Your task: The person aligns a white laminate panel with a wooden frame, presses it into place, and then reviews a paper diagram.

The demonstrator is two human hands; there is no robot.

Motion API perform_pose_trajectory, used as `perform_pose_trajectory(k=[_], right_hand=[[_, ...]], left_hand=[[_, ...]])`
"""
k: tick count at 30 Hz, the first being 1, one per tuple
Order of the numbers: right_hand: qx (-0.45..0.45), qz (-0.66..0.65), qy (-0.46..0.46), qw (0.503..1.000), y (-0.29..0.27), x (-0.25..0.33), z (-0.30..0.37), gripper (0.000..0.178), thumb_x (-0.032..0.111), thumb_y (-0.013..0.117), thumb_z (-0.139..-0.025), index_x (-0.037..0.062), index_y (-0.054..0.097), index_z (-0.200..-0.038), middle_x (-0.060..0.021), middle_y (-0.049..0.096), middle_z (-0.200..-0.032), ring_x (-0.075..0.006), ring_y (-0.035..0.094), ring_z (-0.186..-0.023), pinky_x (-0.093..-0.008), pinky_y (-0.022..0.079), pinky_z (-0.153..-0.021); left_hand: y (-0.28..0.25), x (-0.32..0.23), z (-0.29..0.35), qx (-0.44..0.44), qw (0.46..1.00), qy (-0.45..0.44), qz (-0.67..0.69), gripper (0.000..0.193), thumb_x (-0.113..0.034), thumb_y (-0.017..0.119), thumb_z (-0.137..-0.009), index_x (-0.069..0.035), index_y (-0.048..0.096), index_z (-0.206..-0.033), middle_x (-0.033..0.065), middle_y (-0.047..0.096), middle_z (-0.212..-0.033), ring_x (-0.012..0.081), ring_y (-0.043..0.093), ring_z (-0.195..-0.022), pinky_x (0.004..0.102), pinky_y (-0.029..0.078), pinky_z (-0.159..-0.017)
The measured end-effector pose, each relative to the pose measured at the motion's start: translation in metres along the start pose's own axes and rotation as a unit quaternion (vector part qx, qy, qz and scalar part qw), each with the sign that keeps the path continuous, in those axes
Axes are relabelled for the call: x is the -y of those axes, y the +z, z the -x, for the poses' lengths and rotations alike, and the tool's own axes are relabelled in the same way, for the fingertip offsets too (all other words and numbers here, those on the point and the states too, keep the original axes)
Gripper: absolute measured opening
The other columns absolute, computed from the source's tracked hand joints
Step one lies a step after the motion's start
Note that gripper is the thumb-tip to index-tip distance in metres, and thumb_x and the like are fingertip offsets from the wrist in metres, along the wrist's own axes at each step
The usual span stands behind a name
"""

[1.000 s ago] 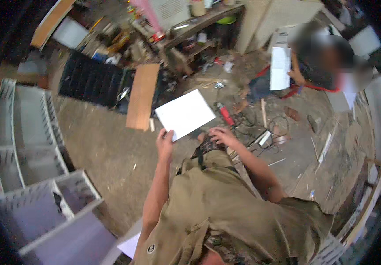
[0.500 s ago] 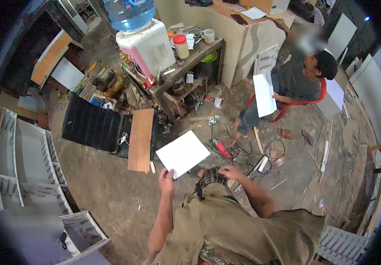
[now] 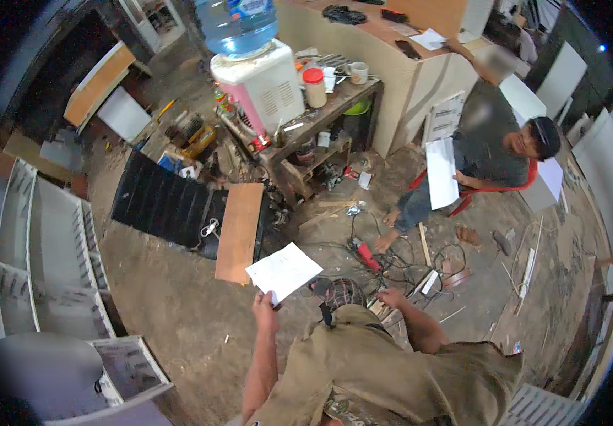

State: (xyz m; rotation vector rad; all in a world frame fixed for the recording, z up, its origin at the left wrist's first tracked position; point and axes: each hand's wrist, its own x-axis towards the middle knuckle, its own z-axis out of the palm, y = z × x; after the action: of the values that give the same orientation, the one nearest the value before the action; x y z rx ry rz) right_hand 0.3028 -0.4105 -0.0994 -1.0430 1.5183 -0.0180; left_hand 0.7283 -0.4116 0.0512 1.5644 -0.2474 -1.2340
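My left hand (image 3: 265, 307) pinches the near corner of a white sheet of paper (image 3: 285, 272), thumb and fingers closed on it. The sheet is held out over the floor, its far part beside a brown wooden board (image 3: 239, 231) lying across a black padded chair (image 3: 168, 202). Faint marks show on its upper face. My right hand (image 3: 392, 298) is beside my knee in dark checked cloth, its fingers loosely bent and nothing visible in them. A red power tool (image 3: 365, 253) with a dark cord lies on the floor beyond that hand.
Ahead, a wooden workbench (image 3: 321, 124) bears a water dispenser (image 3: 260, 89), a red-lidded jar (image 3: 314, 86) and a mug (image 3: 357, 72). At right a person (image 3: 495, 135) sits on a red chair, holding white paper (image 3: 441, 172). Cords and wood strips litter the floor. White shelving (image 3: 61, 241) lies left.
The view has shifted, so the surroundings appear farther right and lower. The sheet in my left hand has come nearer and tilted, showing faint marks. The seated person's head has turned.
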Motion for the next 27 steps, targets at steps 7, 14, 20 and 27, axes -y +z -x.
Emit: perform_pose_trajectory(k=[7, 14, 20, 27], right_hand=[[-0.006, -0.045, -0.067, 0.997, -0.002, 0.044, -0.044, 0.033, 0.03, 0.062, -0.091, 0.0038, 0.068, -0.11, -0.0049, 0.067, -0.083, -0.0163, 0.064, -0.067, -0.033, 0.05, -0.057], [-0.111, -0.036, -0.139, 0.983, -0.061, 0.068, -0.044, 0.029, 0.025, 0.064, -0.091, 0.0022, 0.068, -0.11, -0.002, 0.065, -0.08, -0.0126, 0.059, -0.064, -0.0304, 0.048, -0.058], [-0.171, -0.19, -0.09, 0.963, -0.085, 0.065, 0.023, 0.035, 0.029, 0.06, -0.095, 0.0059, 0.062, -0.121, -0.0056, 0.069, -0.099, -0.014, 0.065, -0.077, -0.0291, 0.05, -0.063], [-0.265, -0.375, -0.204, 0.864, -0.025, 0.191, 0.08, 0.061, 0.037, 0.065, -0.092, 0.0104, 0.042, -0.142, -0.0096, 0.058, -0.127, -0.0197, 0.063, -0.094, -0.0314, 0.052, -0.072]], left_hand=[[-0.043, -0.045, -0.092, -0.06, 0.998, 0.029, -0.011, 0.044, -0.02, 0.062, -0.09, -0.003, 0.054, -0.13, 0.0103, 0.061, -0.112, 0.0204, 0.06, -0.092, 0.0344, 0.052, -0.072], [-0.062, -0.036, -0.173, -0.054, 0.994, 0.04, 0.088, 0.042, -0.014, 0.054, -0.09, -0.011, 0.05, -0.132, 0.0073, 0.059, -0.118, 0.0245, 0.057, -0.105, 0.0439, 0.049, -0.08], [-0.079, 0.009, -0.232, -0.004, 0.996, -0.072, 0.056, 0.043, -0.024, 0.055, -0.092, -0.009, 0.05, -0.132, 0.0067, 0.054, -0.123, 0.0267, 0.054, -0.107, 0.0506, 0.044, -0.086], [-0.183, 0.054, -0.279, 0.062, 0.949, 0.016, -0.308, 0.024, -0.028, 0.058, -0.093, -0.01, 0.063, -0.106, 0.0034, 0.065, -0.082, 0.0157, 0.06, -0.063, 0.0304, 0.048, -0.049]])
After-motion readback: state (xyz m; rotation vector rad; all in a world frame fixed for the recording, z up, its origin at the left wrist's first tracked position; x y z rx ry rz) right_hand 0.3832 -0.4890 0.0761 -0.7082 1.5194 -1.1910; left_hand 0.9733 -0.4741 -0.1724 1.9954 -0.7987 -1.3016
